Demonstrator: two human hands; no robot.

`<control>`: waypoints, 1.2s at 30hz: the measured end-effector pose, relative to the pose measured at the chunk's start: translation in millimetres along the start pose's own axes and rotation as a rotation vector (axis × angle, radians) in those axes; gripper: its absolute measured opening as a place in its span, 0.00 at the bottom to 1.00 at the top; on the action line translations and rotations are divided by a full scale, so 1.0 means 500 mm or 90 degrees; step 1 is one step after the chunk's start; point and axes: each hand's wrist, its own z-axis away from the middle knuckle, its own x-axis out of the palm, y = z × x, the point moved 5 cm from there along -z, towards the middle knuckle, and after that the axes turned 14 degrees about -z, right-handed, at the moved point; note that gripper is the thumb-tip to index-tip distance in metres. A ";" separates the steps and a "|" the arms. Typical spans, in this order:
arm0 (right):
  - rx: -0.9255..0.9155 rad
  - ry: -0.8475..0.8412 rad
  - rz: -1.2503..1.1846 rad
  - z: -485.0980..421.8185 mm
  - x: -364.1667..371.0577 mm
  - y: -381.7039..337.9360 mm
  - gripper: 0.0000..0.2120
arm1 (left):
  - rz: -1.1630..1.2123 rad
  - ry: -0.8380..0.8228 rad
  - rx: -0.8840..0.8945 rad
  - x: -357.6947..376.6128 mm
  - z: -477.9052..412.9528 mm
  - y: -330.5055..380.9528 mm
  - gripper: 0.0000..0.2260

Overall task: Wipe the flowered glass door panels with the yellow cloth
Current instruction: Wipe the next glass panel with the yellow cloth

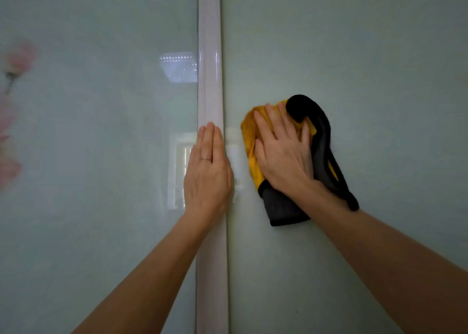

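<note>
Both hands are held flat with straight fingers, and nothing is gripped. The left hand (206, 171) is laid on the white door frame (210, 54), fingers close together, and a thin ring (205, 159) is worn on one finger. The right hand (281, 153) is spread out and pressed on the yellow cloth (248, 134), which has a grey and black side. The cloth is held against the right glass panel (354, 54), near the frame. Pink flowers (15, 62) are seen at the left edge of the left glass panel (101, 156).
</note>
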 end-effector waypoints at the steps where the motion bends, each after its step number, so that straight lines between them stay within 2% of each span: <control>1: 0.019 0.019 0.005 0.011 -0.002 0.001 0.27 | -0.001 0.013 0.004 0.001 0.000 0.001 0.25; 3: 0.013 0.021 0.017 0.037 -0.003 -0.012 0.28 | -0.013 0.009 0.003 -0.002 -0.001 0.004 0.25; 7: -0.047 -0.060 0.019 0.044 0.009 -0.034 0.36 | -0.039 -0.030 0.024 -0.012 -0.007 -0.001 0.26; 10: -0.083 -0.074 0.017 0.007 0.011 -0.016 0.34 | -0.059 -0.020 0.030 -0.018 -0.010 0.006 0.24; 18: 0.041 0.007 0.020 -0.022 -0.032 0.079 0.32 | -0.063 -0.052 0.005 -0.012 -0.012 0.020 0.27; 20: -0.001 -0.009 0.011 -0.017 -0.013 0.047 0.32 | -0.063 -0.063 -0.015 -0.011 -0.012 0.025 0.29; 24: -0.169 -0.067 -0.019 -0.031 0.026 -0.021 0.30 | -0.047 -0.097 -0.017 -0.010 -0.020 0.015 0.32; 26: -0.179 -0.042 -0.043 -0.063 0.034 -0.020 0.29 | -0.045 -0.100 -0.010 -0.009 -0.034 0.008 0.33; 31: -0.111 0.056 -0.170 -0.174 0.044 -0.009 0.24 | -0.047 -0.088 -0.005 0.007 -0.092 -0.003 0.33; 36: -0.255 0.045 -0.212 -0.281 0.086 -0.064 0.23 | -0.015 -0.073 0.014 0.012 -0.121 -0.015 0.30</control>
